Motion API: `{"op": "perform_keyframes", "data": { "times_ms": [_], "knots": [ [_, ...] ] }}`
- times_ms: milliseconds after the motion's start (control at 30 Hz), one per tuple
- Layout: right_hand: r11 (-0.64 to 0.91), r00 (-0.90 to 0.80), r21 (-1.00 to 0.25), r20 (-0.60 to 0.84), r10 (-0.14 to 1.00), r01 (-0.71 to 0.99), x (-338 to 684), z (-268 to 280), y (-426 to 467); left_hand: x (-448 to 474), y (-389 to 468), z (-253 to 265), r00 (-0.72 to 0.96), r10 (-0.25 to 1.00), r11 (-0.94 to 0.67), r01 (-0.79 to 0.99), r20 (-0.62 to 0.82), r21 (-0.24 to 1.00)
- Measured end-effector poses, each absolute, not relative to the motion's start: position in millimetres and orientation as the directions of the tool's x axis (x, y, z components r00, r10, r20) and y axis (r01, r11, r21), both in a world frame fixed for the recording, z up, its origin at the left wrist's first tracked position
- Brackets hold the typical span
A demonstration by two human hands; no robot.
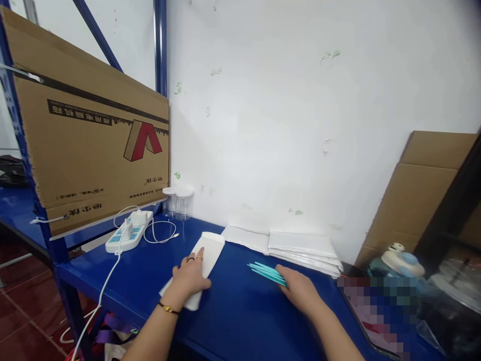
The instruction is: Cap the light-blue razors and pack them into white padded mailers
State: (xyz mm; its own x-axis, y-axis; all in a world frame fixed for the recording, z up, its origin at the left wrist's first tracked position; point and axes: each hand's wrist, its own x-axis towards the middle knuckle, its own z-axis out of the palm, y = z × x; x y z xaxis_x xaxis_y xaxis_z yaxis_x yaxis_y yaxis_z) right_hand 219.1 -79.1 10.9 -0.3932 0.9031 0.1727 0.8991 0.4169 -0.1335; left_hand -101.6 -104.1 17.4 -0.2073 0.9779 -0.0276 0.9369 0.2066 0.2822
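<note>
My left hand [191, 276] lies across a long white piece [211, 245] on the blue tabletop, its fingers spread and its thumb out to the right. The piece looks like a flat sleeve or shallow tray with a raised far end; my hand hides its middle. In my right hand [298, 288] is a bundle of thin turquoise sticks [266, 272], gripped at the near end. Their narrow tips fan out to the left, above the table. Just beyond that hand lie stacked white flat packets [300, 241], with another white packet [246, 238] to their left.
A white power strip [124, 238] with plugs and a looped cable sits at the left. Two clear jars [183, 205] with white lids stand by the wall. A large cardboard sheet [93, 130] borders the left side. A phone-like dark-edged object [370, 321] lies right.
</note>
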Motion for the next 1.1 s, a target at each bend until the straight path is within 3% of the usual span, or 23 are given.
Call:
{"op": "perform_keyframes", "data": {
  "times_ms": [100,200,333,433,500,567,633,733,833,967,1100],
  "knots": [
    [0.453,-0.43,-0.069,0.212,0.877,0.889,217.3,13.9,-79.0,-128.6,-116.2,32.6,0.027,0.988,0.019,0.955,-0.151,0.297],
    [0.484,-0.466,-0.017,0.242,0.851,0.875,210.9,18.7,-82.1,-124.1,-122.7,43.9,0.116,0.993,-0.111,0.888,0.017,0.446],
    [0.526,-0.513,0.031,0.274,0.814,0.85,195.8,22.2,-91.6,-47.3,-117.1,30.8,-0.117,0.96,-0.149,0.561,0.256,0.814],
    [0.555,-0.546,0.055,0.285,0.788,0.83,188.1,19.5,-96.7,7.2,-110.6,14.9,-0.121,0.97,-0.14,0.439,0.213,0.887],
    [0.548,-0.541,0.059,0.278,0.794,0.835,189.5,16.9,-96.1,12.9,-108.0,11.6,-0.111,0.959,-0.172,0.499,0.26,0.849],
    [0.512,-0.505,0.049,0.274,0.819,0.857,196.0,15.5,-92.5,-7.8,-105.1,13.8,-0.057,0.948,-0.19,0.687,0.313,0.701],
    [0.461,-0.448,0.017,0.277,0.85,0.887,204.4,15.7,-87.5,-42.7,-100.1,17.3,0.019,0.973,-0.137,0.847,0.229,0.514],
    [0.405,-0.38,-0.047,0.262,0.887,0.913,213.0,17.5,-82.3,-88.8,-89.8,18.5,0.047,0.997,-0.023,0.94,-0.061,0.342],
    [0.412,-0.378,-0.101,0.248,0.892,0.906,212.9,18.4,-83.1,-104.7,-81.3,14.7,0.071,0.992,-0.031,0.945,-0.109,0.326],
    [0.486,-0.439,-0.155,0.26,0.86,0.86,205.8,19.0,-88.5,-92.0,-80.5,12.3,0.279,0.96,-0.264,0.895,0.01,0.36],
    [0.542,-0.506,-0.071,0.274,0.818,0.837,205.0,20.0,-88.9,-76.7,-89.9,19.1,0.451,0.886,-0.457,0.808,0.108,0.373]
  ]
}}
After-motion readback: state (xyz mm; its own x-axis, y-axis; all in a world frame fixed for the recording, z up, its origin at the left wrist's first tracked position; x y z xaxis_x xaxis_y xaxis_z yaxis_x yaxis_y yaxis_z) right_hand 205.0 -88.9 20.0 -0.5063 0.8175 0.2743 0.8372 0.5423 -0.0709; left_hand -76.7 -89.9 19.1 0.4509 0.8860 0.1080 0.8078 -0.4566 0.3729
